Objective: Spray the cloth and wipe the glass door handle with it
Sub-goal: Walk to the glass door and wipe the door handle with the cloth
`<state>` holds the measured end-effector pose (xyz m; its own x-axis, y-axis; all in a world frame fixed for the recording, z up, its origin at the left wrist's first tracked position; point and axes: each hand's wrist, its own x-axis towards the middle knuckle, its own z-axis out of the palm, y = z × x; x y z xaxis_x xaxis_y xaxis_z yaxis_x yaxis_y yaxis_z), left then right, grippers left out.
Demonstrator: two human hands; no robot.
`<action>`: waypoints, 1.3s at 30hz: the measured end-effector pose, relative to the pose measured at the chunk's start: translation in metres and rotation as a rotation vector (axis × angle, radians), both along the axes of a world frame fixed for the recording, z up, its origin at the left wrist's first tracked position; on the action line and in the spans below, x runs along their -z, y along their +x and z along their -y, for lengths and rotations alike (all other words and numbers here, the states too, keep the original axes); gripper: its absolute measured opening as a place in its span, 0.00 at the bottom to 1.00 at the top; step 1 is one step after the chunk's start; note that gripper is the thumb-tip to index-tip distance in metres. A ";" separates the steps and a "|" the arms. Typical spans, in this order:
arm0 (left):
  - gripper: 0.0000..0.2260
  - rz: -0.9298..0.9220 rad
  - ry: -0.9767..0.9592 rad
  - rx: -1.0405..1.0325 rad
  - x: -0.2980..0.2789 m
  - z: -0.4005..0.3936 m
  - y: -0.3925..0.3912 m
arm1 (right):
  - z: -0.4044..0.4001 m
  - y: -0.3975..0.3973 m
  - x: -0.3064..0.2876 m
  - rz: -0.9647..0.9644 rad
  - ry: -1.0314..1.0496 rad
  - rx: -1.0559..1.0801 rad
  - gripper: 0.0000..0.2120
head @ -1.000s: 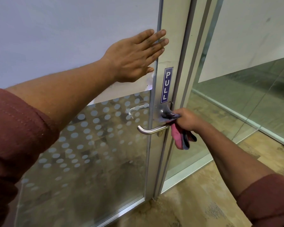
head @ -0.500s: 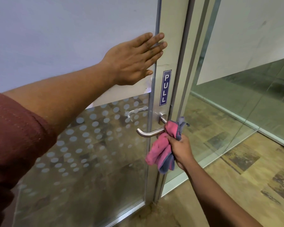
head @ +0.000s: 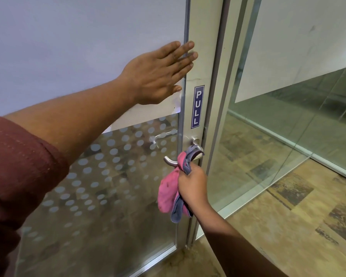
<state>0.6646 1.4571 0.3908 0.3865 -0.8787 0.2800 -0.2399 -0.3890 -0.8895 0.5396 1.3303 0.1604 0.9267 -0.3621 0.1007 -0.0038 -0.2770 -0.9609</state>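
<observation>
Two hands are working in the head view. The left hand [head: 157, 75] is lying flat and spread against the door [head: 92, 56], palm on the frosted upper panel, fingertips reaching onto the metal frame [head: 205, 56] above the blue PULL sticker [head: 197, 107]. The right hand [head: 192, 185] is sitting closed in a fist around the cloth [head: 169, 193], pink with a grey-blue edge. The cloth's upper end is lying draped over the handle [head: 170, 161] close to where it meets the frame, touching it; the lower part is hanging bunched below the fist. The handle's curved free end is sticking out bare to the left of the cloth. A dotted film is covering the lower glass. Dark red sleeves [head: 18, 172] are showing on the left arm. Brown patterned floor [head: 288, 216] is lying to the right, beside another glass panel [head: 288, 96].
</observation>
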 end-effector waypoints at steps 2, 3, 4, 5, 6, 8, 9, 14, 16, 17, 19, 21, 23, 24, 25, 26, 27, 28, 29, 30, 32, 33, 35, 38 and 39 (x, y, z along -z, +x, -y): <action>0.30 0.012 0.016 -0.006 0.000 0.000 -0.001 | -0.003 -0.003 -0.009 -0.027 -0.056 -0.082 0.16; 0.30 0.015 0.021 -0.007 0.001 0.000 -0.001 | -0.007 -0.004 -0.013 -0.049 -0.093 -0.135 0.14; 0.30 0.015 0.022 -0.008 0.000 0.000 -0.002 | -0.010 -0.003 -0.018 -0.074 -0.136 -0.186 0.12; 0.30 0.014 0.021 -0.012 0.000 0.000 -0.003 | -0.013 -0.001 -0.021 -0.107 -0.167 -0.231 0.11; 0.30 0.011 0.019 -0.017 0.000 0.000 -0.003 | -0.012 0.001 -0.025 -0.145 -0.185 -0.279 0.10; 0.30 0.004 0.021 -0.026 0.000 0.000 -0.003 | -0.002 0.006 -0.039 -0.192 -0.220 -0.371 0.10; 0.30 0.004 0.022 -0.026 0.000 0.000 -0.002 | 0.008 0.010 -0.049 -0.178 -0.266 -0.402 0.09; 0.31 0.017 0.027 -0.017 0.001 0.001 0.000 | 0.075 0.039 -0.110 -0.180 -0.827 -0.439 0.09; 0.31 0.012 0.017 -0.011 0.001 0.001 0.000 | 0.092 0.061 -0.113 -0.196 -1.047 -0.433 0.08; 0.31 0.009 0.013 -0.008 0.001 0.001 0.000 | 0.097 0.069 -0.109 -0.209 -1.116 -0.447 0.09; 0.30 0.008 0.007 -0.001 0.001 0.001 0.001 | 0.101 0.081 -0.096 -0.230 -1.158 -0.469 0.10; 0.31 0.006 0.000 0.002 0.001 0.000 0.002 | 0.102 0.086 -0.087 -0.235 -1.122 -0.456 0.12; 0.30 0.005 0.000 0.005 0.001 0.000 0.002 | 0.100 0.091 -0.083 -0.252 -1.072 -0.461 0.12; 0.30 0.007 0.003 0.004 0.001 0.001 0.002 | 0.099 0.092 -0.083 -0.280 -1.048 -0.466 0.11; 0.31 0.007 0.005 0.004 0.001 0.001 0.001 | 0.100 0.094 -0.082 -0.313 -1.002 -0.476 0.10; 0.31 0.005 0.005 0.005 0.001 0.001 0.002 | 0.102 0.093 -0.083 -0.353 -0.946 -0.484 0.11; 0.31 0.004 0.004 0.006 0.001 0.001 0.002 | 0.106 0.094 -0.082 -0.376 -0.896 -0.494 0.11; 0.31 0.005 0.004 0.007 0.001 0.001 0.002 | 0.108 0.093 -0.083 -0.400 -0.872 -0.502 0.11; 0.31 0.008 0.005 0.007 0.001 0.001 0.002 | 0.110 0.092 -0.083 -0.414 -0.858 -0.514 0.10; 0.30 0.010 0.005 0.006 0.001 0.001 0.003 | 0.110 0.089 -0.084 -0.424 -0.854 -0.524 0.10; 0.30 0.012 0.006 0.001 0.001 0.001 0.002 | 0.110 0.082 -0.086 -0.430 -0.811 -0.548 0.10; 0.30 0.016 0.007 0.002 0.001 0.001 0.002 | 0.110 0.078 -0.087 -0.436 -0.764 -0.569 0.10; 0.31 0.031 0.014 0.007 0.001 0.001 0.002 | 0.112 0.066 -0.089 -0.461 -0.628 -0.628 0.08; 0.31 0.040 0.018 0.007 0.001 0.001 0.002 | 0.113 0.043 -0.089 -0.439 -0.428 -0.684 0.06; 0.31 0.039 0.015 0.006 0.000 0.001 0.002 | 0.112 0.037 -0.089 -0.398 -0.412 -0.662 0.06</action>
<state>0.6664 1.4563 0.3903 0.3703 -0.8851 0.2819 -0.2071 -0.3745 -0.9038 0.5770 1.2180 0.2499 0.9278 0.2565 -0.2710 -0.0335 -0.6660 -0.7452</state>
